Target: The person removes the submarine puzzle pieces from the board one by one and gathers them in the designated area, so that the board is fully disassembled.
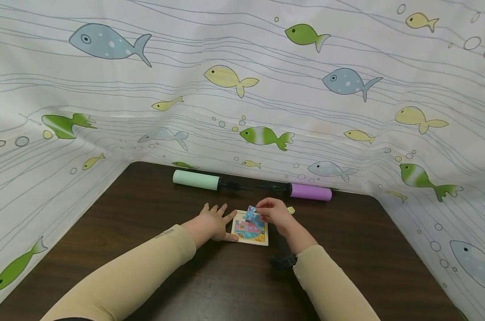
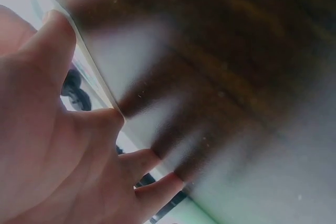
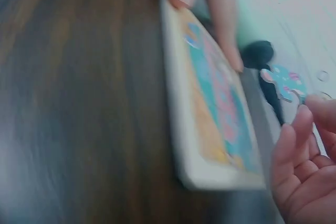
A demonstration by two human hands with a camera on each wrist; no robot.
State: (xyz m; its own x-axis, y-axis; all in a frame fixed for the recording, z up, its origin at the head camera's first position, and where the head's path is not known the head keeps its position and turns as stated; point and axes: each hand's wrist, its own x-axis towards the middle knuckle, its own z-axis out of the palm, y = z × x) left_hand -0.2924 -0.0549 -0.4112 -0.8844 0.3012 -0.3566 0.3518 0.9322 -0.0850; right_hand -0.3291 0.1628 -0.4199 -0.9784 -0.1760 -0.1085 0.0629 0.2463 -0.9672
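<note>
A small jigsaw puzzle in a pale wooden tray (image 1: 249, 242) lies on the dark table, its picture pink, blue and orange. My left hand (image 1: 212, 224) rests at the tray's left side with fingers spread, thumb at the near corner and index finger by the far one. Between thumb and fingertips, my right hand (image 1: 277, 215) pinches a light blue puzzle piece (image 1: 250, 212) with pink spots, over the tray's far part. The right wrist view shows this piece (image 3: 287, 80) held up beyond the tray's edge.
Along the back of the table lie a mint-green hand pump (image 1: 196, 179) and a purple one (image 1: 310, 192), black nozzles facing each other. A small yellowish piece (image 1: 291, 210) lies just right of my right hand. A fish-print sheet (image 1: 234, 111) encloses the back and sides.
</note>
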